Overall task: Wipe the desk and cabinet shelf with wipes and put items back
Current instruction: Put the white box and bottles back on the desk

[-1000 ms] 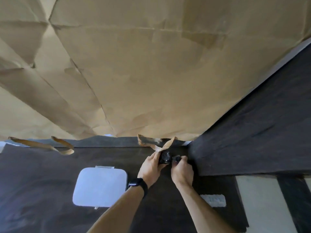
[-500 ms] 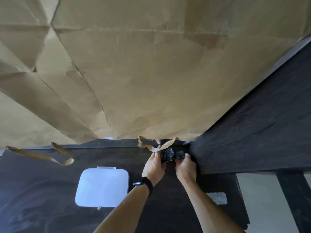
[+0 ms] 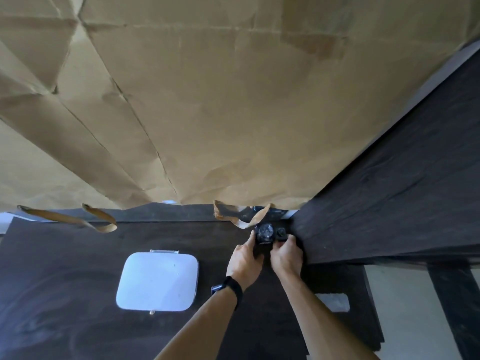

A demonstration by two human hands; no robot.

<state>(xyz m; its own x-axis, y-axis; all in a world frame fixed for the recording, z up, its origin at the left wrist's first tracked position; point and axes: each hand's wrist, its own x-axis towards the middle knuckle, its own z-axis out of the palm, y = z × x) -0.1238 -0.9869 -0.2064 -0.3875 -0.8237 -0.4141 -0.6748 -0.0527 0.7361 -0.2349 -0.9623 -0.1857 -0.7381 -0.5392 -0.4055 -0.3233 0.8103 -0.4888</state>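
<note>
On the dark wooden desk [image 3: 65,261], both my hands hold a small black device [image 3: 265,233] with a round dial and a smaller knob, pushed into the back corner beside the cabinet side panel [image 3: 389,198]. My left hand [image 3: 244,261], with a black band on the wrist, grips its left side. Its right side is gripped by my right hand [image 3: 287,258]. A white rounded-square wipes box [image 3: 157,281] lies flat on the desk to the left of my hands.
Creased brown paper [image 3: 207,113] covers the wall behind the desk, with torn strips [image 3: 70,219] curling over the back edge. A small white patch [image 3: 335,302] lies on the desk near my right forearm. The desk's right edge drops to a pale floor [image 3: 405,307].
Both hands have pushed the black device further back towards the corner by the cabinet panel.
</note>
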